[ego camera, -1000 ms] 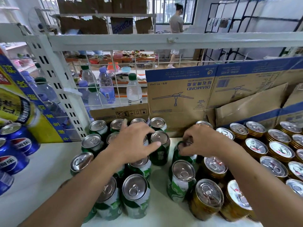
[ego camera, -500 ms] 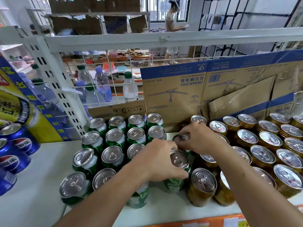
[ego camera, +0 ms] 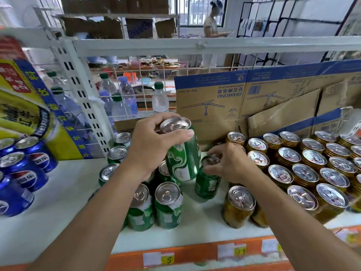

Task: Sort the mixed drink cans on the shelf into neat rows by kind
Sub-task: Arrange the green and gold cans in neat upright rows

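On the head camera, my left hand (ego camera: 150, 147) gripped a green can (ego camera: 183, 157) near its top, fingers curled round it, tilted above the standing green cans (ego camera: 168, 208). My right hand (ego camera: 230, 163) pinched the top of a second green can (ego camera: 207, 182), which stood on the white shelf (ego camera: 58, 212) just beside the gold cans (ego camera: 304, 173).

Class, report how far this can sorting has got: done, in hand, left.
Done: the gold cans at right stand in rows; blue cans sit together at left. In hand: the left hand holds a lifted green can; the right hand grips another green can on the shelf. Left: both need places among the green cans, and the front gold can looks apart from its rows.
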`<state>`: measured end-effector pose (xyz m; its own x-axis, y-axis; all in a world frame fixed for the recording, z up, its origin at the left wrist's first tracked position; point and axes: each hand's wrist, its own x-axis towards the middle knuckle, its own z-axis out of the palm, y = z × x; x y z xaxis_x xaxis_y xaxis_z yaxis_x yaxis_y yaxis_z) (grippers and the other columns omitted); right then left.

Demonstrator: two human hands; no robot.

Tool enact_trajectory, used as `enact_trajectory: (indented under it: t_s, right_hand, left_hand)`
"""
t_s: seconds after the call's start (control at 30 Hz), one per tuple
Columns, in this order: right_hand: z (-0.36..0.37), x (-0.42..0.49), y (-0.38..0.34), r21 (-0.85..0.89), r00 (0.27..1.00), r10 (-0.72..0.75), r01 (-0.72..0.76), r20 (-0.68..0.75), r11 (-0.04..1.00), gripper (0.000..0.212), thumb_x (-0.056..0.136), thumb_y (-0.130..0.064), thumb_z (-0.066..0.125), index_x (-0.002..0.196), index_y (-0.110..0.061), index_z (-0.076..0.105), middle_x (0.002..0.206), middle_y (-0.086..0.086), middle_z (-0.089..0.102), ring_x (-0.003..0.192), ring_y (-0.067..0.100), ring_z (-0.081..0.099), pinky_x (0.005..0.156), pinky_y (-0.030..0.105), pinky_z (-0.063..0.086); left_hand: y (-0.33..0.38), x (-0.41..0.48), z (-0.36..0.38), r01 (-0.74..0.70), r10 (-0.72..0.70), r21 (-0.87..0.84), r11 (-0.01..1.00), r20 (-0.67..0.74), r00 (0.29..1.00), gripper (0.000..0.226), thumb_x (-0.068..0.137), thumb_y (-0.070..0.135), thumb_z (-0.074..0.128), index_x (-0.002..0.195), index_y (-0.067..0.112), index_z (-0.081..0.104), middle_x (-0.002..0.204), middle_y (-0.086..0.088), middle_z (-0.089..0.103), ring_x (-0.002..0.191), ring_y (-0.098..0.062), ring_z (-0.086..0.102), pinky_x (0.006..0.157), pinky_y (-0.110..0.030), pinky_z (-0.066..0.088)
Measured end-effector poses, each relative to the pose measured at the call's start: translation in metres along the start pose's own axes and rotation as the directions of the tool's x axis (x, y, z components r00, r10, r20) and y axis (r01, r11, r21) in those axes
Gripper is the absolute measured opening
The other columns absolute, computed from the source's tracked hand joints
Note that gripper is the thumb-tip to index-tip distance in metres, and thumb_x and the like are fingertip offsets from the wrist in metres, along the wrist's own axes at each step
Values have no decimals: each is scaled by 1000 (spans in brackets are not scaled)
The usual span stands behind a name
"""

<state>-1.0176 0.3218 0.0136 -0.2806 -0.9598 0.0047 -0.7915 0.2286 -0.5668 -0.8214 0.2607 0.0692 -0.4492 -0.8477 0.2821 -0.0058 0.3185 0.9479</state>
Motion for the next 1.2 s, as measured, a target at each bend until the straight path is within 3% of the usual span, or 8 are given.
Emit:
enact_trajectory:
  t_s: [0.07,0.23,0.43,0.6,0.8,0.9,1.0,1.2]
  right_hand:
    - [2,-3,-8,-18,1000,-27,27,10,999,18,74,-32,80,86,-24,69,80,-8,67,72,6,60,55,20,51]
    - [10,-4,-24,-141,997,-77,76,-2,987,33,73,-36,80,99,-19,68,86,-4,67,72,12,60,57,26,48]
    - [21,-7,-34,-215,992,-130,127,-1,968,33,77,-35,78,97,-14,65,86,-1,66,74,16,60,58,25,44]
    - [26,-9,-36,-247,988,-155,144,-24,958,26,81,-34,75,92,-14,62,84,0,66,72,16,59,53,21,40]
    - [18,-16,-36,-121,996,-89,86,-19,989,24,85,-35,71,102,-19,62,88,-9,60,73,6,56,58,19,45]
    - [-6,-33,-47,151,989,-144,147,-30,978,26,85,-19,72,109,-17,65,98,-9,67,85,10,63,83,34,56]
    - [-32,-58,-61,418,958,-277,223,72,881,35,79,-1,72,110,-15,65,97,-2,71,88,15,68,82,34,58]
    - [-31,-68,-59,302,972,-232,209,41,930,66,66,-33,86,124,-24,57,104,-7,70,93,8,67,84,39,58]
  left_hand:
    - [2,-7,-2,-4,3,-21,1000,-11,1000,48,50,46,77,92,23,72,80,4,72,73,-15,70,66,-26,57]
    - [4,-18,-11,16,-24,-105,994,-76,997,48,48,44,78,92,26,73,84,5,74,75,-13,71,64,-24,55]
    - [13,-26,-31,90,-122,-254,963,-114,986,35,61,27,75,96,21,70,79,0,75,74,-15,71,59,-25,52]
    - [12,-33,-36,121,-165,-289,950,-134,977,34,59,29,79,92,21,72,84,-6,75,78,-21,71,69,-33,52]
    - [9,-37,-24,170,-193,-233,957,-78,978,40,60,31,78,96,16,72,86,-5,75,80,-21,73,70,-32,54]
    - [10,-37,-17,161,-170,-197,967,-31,985,43,56,33,88,92,16,72,85,-3,75,78,-18,73,65,-28,54]
    - [15,-36,-6,127,-130,-86,988,-33,991,57,49,48,79,93,13,69,83,0,74,73,-12,72,61,-25,54]
    - [18,-30,8,79,-83,140,987,25,996,63,48,64,75,93,21,65,84,6,69,74,-9,68,65,-26,53]
